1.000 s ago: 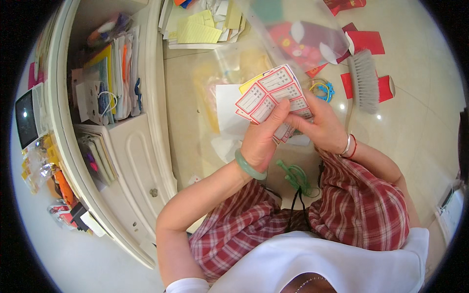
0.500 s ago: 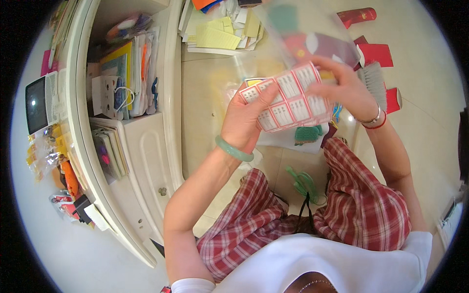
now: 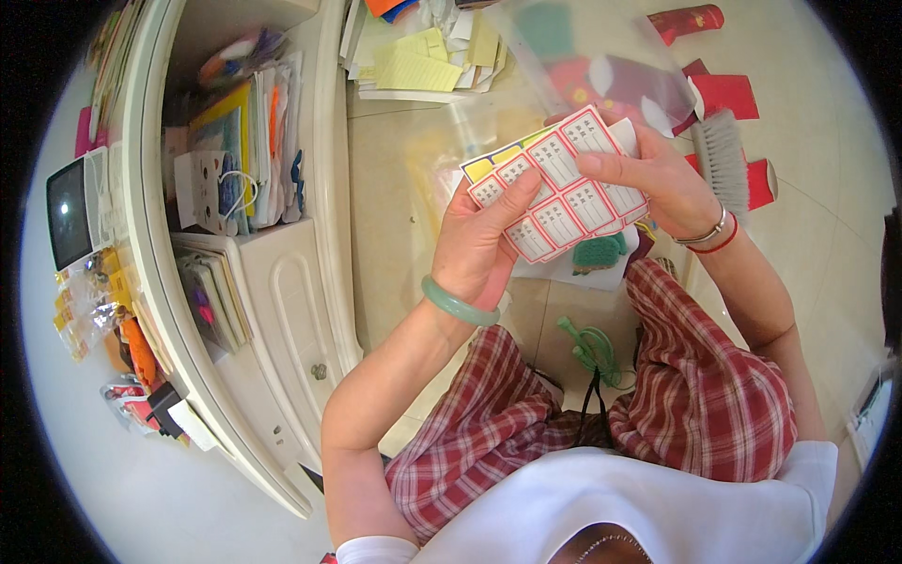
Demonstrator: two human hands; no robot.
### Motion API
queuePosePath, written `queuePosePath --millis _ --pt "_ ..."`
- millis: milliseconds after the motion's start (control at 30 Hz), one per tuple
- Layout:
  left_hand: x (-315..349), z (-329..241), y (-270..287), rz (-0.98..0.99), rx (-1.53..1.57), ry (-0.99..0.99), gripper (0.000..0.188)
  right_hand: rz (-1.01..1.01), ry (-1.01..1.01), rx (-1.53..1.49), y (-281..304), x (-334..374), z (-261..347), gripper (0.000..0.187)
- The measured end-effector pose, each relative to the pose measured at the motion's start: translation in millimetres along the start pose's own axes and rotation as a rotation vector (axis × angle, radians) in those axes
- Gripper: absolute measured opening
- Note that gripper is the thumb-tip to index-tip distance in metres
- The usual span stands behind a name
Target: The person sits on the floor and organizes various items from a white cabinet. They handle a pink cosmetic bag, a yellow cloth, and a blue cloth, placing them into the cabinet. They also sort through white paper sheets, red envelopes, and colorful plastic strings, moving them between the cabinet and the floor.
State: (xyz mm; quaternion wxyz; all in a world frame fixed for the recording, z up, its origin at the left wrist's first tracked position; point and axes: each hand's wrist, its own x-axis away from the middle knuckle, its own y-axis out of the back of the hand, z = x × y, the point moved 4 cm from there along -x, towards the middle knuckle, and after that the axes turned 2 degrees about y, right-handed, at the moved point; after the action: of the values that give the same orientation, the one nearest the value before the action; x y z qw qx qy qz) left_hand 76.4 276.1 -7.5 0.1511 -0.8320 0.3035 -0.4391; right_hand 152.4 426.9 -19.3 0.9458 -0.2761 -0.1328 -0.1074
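Observation:
Between my two hands is a small stack of label sheets (image 3: 566, 195), white with red-bordered boxes and ruled lines. My left hand (image 3: 474, 235) is closed on the lower left corner, thumb on top, a green bangle at its wrist. My right hand (image 3: 662, 179) grips the right edge, thumb on the top sheet and fingers hidden behind. A yellow and blue edge shows behind the stack's upper left side. Beneath the sheets, a green knitted thing (image 3: 598, 252) lies on something white on the floor.
At left stands an open cabinet (image 3: 301, 282) with folders and papers. A paper pile (image 3: 423, 66) lies at the top. A clear plastic bag (image 3: 601, 66), a grey-bristled brush (image 3: 723, 160) and red packets (image 3: 728, 97) lie on the right. A green cord (image 3: 592, 348) is between my knees.
My right hand was blurred over the upper right of the sheets; now it grips their right edge. The stack has tilted and fanned slightly, showing more of the lower sheets.

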Motion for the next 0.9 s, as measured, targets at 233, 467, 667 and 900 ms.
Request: queuePosePath --millis 233,467,667,900 --pt "13 -16 18 -0.016 -0.051 -0.129 0.023 -0.074 0.050 0.473 -15 -11 11 0.025" --pt "136 -154 30 -0.152 -0.420 -0.925 0.024 0.183 0.402 0.481 -163 -56 98 0.025" --pt "286 -247 102 -0.402 -0.397 -1.333 0.030 0.527 0.752 0.497 -361 -93 119 0.031" --pt "303 -266 218 -0.649 -0.397 -1.134 0.038 0.670 0.691 0.523 -451 -149 72 0.038"
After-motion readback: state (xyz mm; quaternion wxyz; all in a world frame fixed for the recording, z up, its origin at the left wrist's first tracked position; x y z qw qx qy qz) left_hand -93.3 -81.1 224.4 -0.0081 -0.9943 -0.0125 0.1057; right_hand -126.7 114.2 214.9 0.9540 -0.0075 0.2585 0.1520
